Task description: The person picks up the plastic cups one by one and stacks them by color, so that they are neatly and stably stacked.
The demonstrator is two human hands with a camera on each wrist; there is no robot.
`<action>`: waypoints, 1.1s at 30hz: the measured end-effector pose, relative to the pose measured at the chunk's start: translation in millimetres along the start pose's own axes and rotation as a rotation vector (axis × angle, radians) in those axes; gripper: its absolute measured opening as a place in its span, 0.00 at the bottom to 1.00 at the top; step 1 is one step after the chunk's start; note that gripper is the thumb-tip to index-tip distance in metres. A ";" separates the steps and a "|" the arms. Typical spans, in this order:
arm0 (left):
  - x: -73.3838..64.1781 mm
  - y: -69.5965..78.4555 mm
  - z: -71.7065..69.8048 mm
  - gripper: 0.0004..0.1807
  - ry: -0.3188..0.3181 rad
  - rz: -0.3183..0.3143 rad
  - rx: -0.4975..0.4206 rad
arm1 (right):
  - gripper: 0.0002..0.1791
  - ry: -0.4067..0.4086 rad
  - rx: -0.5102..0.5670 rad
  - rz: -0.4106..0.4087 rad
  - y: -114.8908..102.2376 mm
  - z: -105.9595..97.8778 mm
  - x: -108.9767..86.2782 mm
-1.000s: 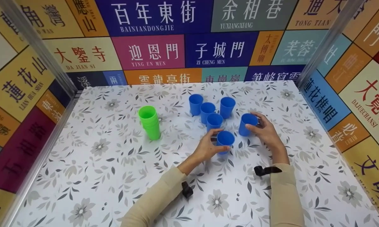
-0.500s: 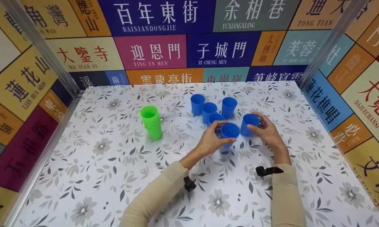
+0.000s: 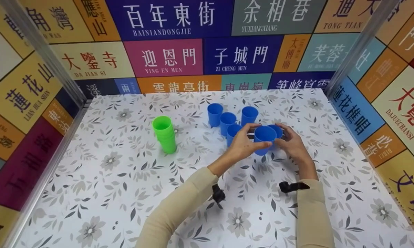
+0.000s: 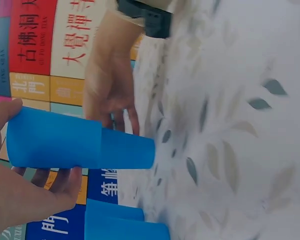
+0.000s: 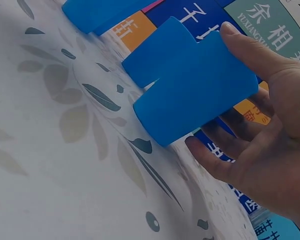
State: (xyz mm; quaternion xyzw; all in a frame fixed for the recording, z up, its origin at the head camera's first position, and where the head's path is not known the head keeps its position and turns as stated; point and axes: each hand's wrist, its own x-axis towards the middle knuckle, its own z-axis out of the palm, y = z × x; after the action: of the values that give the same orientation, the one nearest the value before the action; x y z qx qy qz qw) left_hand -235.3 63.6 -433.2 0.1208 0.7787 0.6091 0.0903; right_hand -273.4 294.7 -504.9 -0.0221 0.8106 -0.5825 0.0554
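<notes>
My left hand [image 3: 243,143] grips a blue cup [image 3: 264,137] near its rim, thumb on the near side and fingers round the far side. In the left wrist view this blue cup [image 4: 55,140] overlaps a second one [image 4: 130,149] beyond it. My right hand [image 3: 293,143] holds that second blue cup [image 3: 276,130], mostly hidden in the head view. In the right wrist view, thumb and fingers stand on opposite sides of the blue cup [image 5: 205,87], whose base is at the tabletop.
Several more blue cups [image 3: 214,115] stand upright just behind and left of my hands. A stack of bright green cups [image 3: 165,136] stands further left. The floral-patterned table [image 3: 124,206] has printed panels [image 3: 165,57] along its back and sides.
My left hand has lifted its blue cup and carried it right and away from me, up to the cup in my right hand. The right hand has stayed about where it was.
</notes>
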 end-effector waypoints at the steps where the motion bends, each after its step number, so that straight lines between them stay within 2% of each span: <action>1: 2.2 2.8 0.0 0.38 -0.003 0.002 -0.011 | 0.42 -0.002 -0.001 0.004 0.1 -0.5 -0.4; 5: 11.3 15.1 -1.2 0.38 0.005 0.012 -0.003 | 0.46 -0.016 0.024 0.029 -0.3 -1.9 -1.4; 8: 18.5 24.1 -2.1 0.39 0.008 0.013 0.023 | 0.45 -0.019 0.018 0.033 -1.0 -2.1 -1.7; 11: 26.9 31.1 -1.9 0.39 0.005 0.015 0.038 | 0.44 -0.010 -0.015 0.035 -1.2 -2.0 -1.5; 16: 41.0 37.8 1.5 0.39 0.004 0.005 0.052 | 0.51 0.003 -0.071 0.064 -0.3 -3.1 -0.5; 20: 49.7 37.5 5.9 0.38 -0.004 0.004 0.062 | 0.53 0.004 -0.083 0.077 0.1 -4.3 -0.4; 26: 58.4 29.8 14.5 0.38 -0.009 0.037 0.058 | 0.50 0.008 -0.061 0.040 1.2 -4.8 -2.1; 33: 62.6 22.2 25.3 0.38 0.002 0.006 0.055 | 0.46 0.009 -0.025 -0.008 1.3 -4.1 -2.6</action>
State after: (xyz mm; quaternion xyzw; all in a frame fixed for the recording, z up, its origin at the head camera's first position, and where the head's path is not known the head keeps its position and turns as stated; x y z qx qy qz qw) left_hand -286.0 110.8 -417.3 0.1251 0.7949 0.5876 0.0842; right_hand -271.3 299.2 -504.7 -0.0235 0.8179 -0.5728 0.0491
